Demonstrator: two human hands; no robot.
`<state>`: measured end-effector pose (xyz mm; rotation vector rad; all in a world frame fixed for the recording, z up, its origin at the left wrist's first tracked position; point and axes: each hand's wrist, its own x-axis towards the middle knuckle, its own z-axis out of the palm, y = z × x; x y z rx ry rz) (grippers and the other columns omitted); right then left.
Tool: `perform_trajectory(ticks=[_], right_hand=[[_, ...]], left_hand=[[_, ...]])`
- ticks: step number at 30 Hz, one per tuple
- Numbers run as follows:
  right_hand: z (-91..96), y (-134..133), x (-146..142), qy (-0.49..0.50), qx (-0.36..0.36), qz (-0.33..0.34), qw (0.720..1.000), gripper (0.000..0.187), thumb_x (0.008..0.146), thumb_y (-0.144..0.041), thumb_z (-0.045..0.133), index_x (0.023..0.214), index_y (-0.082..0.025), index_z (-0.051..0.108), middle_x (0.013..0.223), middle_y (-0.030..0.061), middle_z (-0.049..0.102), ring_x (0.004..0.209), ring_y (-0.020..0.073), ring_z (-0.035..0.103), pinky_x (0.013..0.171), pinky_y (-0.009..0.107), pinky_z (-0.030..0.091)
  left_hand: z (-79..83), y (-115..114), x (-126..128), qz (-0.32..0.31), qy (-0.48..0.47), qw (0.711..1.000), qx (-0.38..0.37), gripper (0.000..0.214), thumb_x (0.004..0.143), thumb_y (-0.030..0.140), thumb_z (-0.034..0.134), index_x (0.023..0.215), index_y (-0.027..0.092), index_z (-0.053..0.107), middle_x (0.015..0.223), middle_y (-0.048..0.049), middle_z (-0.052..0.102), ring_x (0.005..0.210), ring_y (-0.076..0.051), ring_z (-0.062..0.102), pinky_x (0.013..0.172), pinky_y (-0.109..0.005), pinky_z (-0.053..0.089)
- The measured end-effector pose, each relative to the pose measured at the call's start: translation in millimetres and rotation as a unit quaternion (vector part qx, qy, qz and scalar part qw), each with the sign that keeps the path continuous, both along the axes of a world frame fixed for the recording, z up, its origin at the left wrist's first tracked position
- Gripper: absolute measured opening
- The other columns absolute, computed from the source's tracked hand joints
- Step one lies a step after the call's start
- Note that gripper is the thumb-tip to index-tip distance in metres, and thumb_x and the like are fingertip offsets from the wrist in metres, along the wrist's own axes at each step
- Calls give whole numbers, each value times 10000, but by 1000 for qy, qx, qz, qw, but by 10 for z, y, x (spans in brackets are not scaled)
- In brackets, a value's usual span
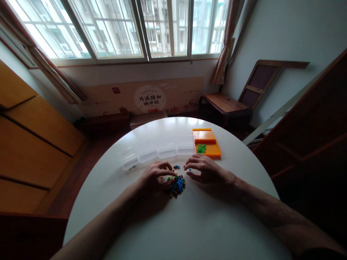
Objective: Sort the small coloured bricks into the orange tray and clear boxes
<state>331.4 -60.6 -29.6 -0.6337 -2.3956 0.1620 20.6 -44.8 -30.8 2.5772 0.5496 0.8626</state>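
Observation:
A small heap of tiny coloured pieces (177, 185), mostly blue with some green and yellow, lies on the round white table (189, 224). My left hand (154, 177) rests at the heap's left side, fingers curled over its edge. My right hand (202, 169) hovers just right of the heap, thumb and forefinger pinched together; what they hold is too small to make out. Behind the hands stand several clear plastic boxes (158, 150) in a row. An orange tray (206, 142) to their right holds a cluster of green pieces (201, 148).
A wooden bench (225, 104) and a leaning wooden frame (260, 81) stand by the right wall. Wooden cabinets (29, 144) line the left. A printed cardboard panel (149, 97) leans under the windows.

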Motion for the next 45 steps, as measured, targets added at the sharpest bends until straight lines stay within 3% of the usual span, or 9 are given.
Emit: perform_trajectory(ticks=[7, 19, 22, 32, 45], right_hand=[[-1, 16, 19, 9, -7, -2, 1000, 109, 1026, -215, 697, 1121, -250, 737, 1076, 61, 783, 955, 212, 709, 896, 365, 601], [20, -23, 20, 23, -35, -7, 999, 85, 1029, -238, 719, 1108, -245, 746, 1095, 61, 790, 975, 215, 732, 915, 378, 604], [23, -31, 13, 24, -44, -10, 999, 91, 1021, -223, 723, 1107, -241, 747, 1100, 63, 788, 980, 214, 731, 918, 377, 604], [-2, -45, -3, 35, -51, -5, 998, 71, 1025, -225, 728, 1085, -254, 754, 1092, 69, 793, 964, 218, 734, 898, 378, 610], [7, -55, -10, 34, -46, -3, 998, 70, 1029, -224, 713, 1076, -259, 752, 1075, 63, 794, 949, 218, 736, 879, 373, 598]], left_hand=[[32, -7, -13, -3, 33, 999, -1, 195, 956, 273, 791, 1132, 317, 863, 1080, -74, 789, 920, -193, 760, 862, -325, 624], [130, -55, 26, -12, 0, 999, -32, 138, 938, 306, 788, 1051, 264, 858, 1033, -84, 779, 919, -203, 767, 854, -325, 619], [111, -55, 16, -17, 15, 999, -49, 162, 927, 336, 806, 1066, 273, 862, 1058, -86, 772, 933, -208, 761, 850, -325, 615], [33, -33, -10, -15, 18, 998, -54, 192, 871, 210, 798, 1052, 253, 847, 1087, -76, 776, 936, -197, 764, 849, -290, 605], [189, -30, 17, 4, 60, 998, -20, 96, 906, 260, 823, 1002, 262, 833, 1075, -50, 798, 958, -204, 766, 973, -364, 522]])
